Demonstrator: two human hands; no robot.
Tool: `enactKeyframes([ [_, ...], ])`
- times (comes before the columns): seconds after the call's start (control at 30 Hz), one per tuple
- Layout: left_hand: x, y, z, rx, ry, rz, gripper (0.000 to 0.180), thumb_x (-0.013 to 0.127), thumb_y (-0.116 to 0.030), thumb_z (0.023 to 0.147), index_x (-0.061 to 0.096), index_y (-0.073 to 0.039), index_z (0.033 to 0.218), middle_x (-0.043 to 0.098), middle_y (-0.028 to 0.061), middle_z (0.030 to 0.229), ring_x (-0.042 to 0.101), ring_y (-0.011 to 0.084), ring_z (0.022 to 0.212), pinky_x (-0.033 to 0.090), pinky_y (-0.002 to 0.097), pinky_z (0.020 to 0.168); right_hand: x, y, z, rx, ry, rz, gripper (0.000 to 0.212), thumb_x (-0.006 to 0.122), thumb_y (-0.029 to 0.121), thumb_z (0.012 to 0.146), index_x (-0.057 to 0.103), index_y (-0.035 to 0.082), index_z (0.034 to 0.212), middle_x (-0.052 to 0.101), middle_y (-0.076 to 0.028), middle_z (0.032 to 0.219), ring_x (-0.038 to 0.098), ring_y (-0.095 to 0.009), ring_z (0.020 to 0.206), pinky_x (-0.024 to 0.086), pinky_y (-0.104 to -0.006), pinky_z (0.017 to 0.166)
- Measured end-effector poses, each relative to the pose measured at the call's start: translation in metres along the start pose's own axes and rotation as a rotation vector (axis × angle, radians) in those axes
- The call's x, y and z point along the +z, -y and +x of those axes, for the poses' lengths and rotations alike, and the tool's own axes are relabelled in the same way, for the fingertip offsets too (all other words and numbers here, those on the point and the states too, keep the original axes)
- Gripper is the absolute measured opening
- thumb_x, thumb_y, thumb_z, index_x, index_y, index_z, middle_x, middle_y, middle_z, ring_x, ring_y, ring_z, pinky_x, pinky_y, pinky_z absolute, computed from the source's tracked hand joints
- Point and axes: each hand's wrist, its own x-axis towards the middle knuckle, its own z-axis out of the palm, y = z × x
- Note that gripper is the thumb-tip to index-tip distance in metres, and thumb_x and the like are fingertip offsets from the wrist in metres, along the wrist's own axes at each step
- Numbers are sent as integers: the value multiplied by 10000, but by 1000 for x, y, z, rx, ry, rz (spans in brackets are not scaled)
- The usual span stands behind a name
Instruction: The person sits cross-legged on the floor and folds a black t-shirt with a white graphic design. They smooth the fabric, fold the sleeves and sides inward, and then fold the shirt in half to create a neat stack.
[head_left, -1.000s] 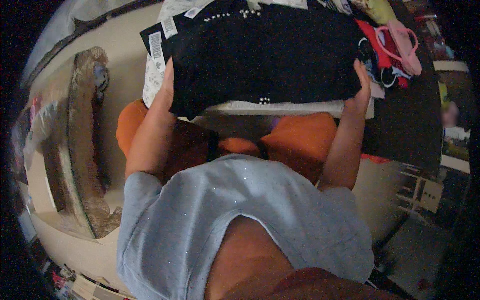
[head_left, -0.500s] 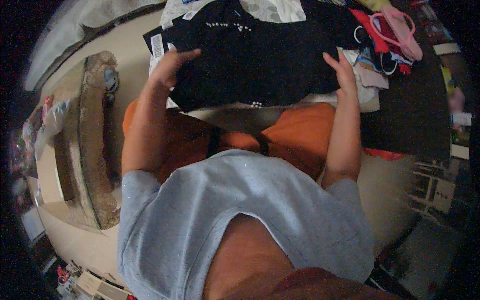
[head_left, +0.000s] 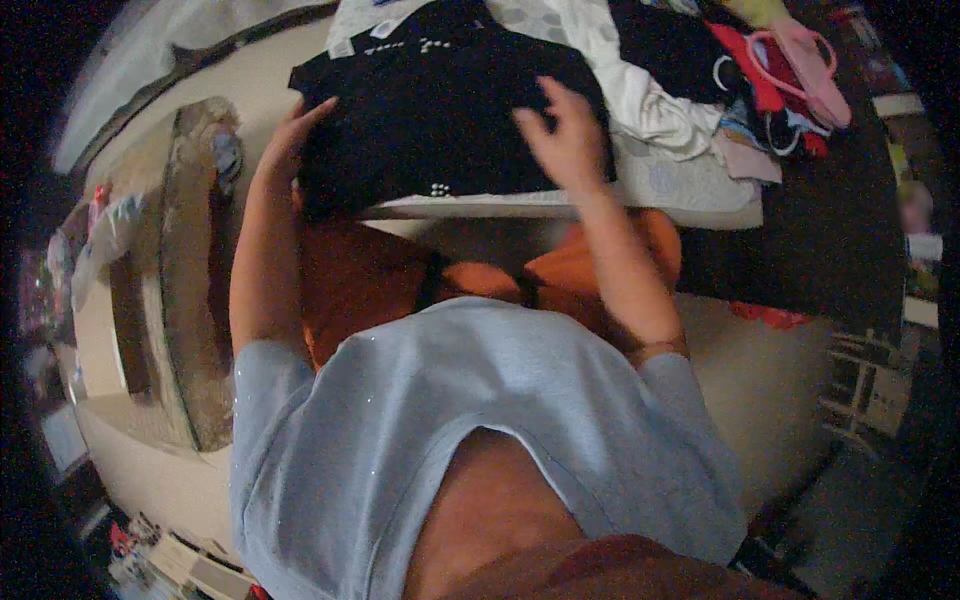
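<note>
A black garment (head_left: 430,130) with small clusters of white beads lies spread before me, its near edge at my lap. At its left edge is my left hand (head_left: 298,138), a digit stretched over the cloth; its other fingers are partly hidden. My right hand (head_left: 565,135) is over the garment's right part, fingers and thumb spread, holding nothing. To the right of the garment lies a bunched white cloth (head_left: 650,110).
A pale patterned surface (head_left: 690,195) supports the clothes. Farther right are another black cloth (head_left: 660,50), a pink strap-like loop (head_left: 810,75) and red cloth (head_left: 745,55). A brown, transparent-sided box-like thing (head_left: 190,280) stands on my left.
The black garment has shifted left, uncovering the white cloth and pale surface at right. My left hand has moved slightly left; my right hand has come inward over the garment.
</note>
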Motion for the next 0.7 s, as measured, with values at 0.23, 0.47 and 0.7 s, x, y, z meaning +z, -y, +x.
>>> enactKeyframes([
  [0.23, 12, -6, -25, 83, -7, -10, 589, 693, -269, 818, 436, -27, 1290, 582, 102, 1138, 584, 226, 994, 482, 336, 854, 40, 44, 20, 177, 340, -378, 662, 633, 362, 772, 414, 96, 1337, 462, -184, 1214, 514, -382, 1040, 462, -472, 872],
  [0.47, 20, -6, -37, 83, 3, -98, 558, 684, -236, 824, 446, -32, 1286, 582, 100, 1144, 590, 221, 983, 491, 332, 837, 28, -4, 39, 303, 285, 32, 414, 602, 161, 792, 584, 35, 1186, 584, -199, 1184, 554, -303, 1117, 440, -364, 940],
  [0.7, 12, 2, -29, 126, 74, -90, 500, 678, -173, 820, 478, -46, 1261, 594, 85, 1132, 593, 212, 972, 485, 324, 847, -124, -68, 64, 716, -70, 1042, 324, 577, 105, 798, 592, 59, 1118, 649, -95, 978, 639, -250, 848, 531, -361, 756],
])
